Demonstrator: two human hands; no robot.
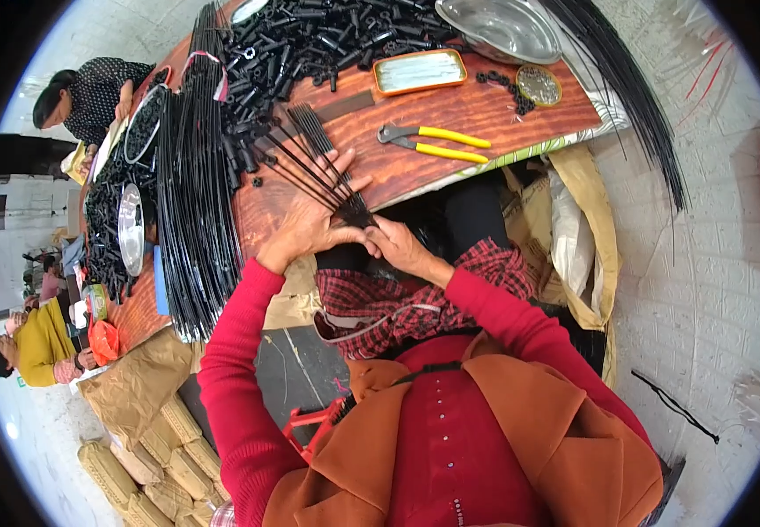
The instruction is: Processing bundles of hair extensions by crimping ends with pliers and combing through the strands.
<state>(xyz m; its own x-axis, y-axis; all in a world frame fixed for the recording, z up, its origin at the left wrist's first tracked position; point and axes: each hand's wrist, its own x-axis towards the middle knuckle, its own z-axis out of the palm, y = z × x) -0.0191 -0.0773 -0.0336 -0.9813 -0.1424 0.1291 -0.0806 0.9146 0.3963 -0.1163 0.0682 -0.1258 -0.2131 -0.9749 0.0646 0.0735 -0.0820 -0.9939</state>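
Observation:
In front of me, at the table's near edge, a fan of thin black rods (pixel 308 178) spreads up and to the left from between my two hands. My left hand (pixel 308 225) lies under the rods, fingers stretched behind them and thumb pressing near their gathered ends. From the right, my right hand (pixel 404 249) closes on those same ends, its fingertips meeting the left thumb. Beyond the fingers, several more rods (pixel 310 129) lie side by side on the wood. Yellow-handled pliers (pixel 437 142) rest to the right, touched by neither hand.
Black tubular parts (pixel 309 39) are heaped across the far side of the wooden table (pixel 529 105). A long bundle of black rods (pixel 194 193) hangs over the left edge. An orange-rimmed tray (pixel 420 71), a round tin (pixel 539 85) and a metal bowl (pixel 503 28) stand far right. Two people work at left.

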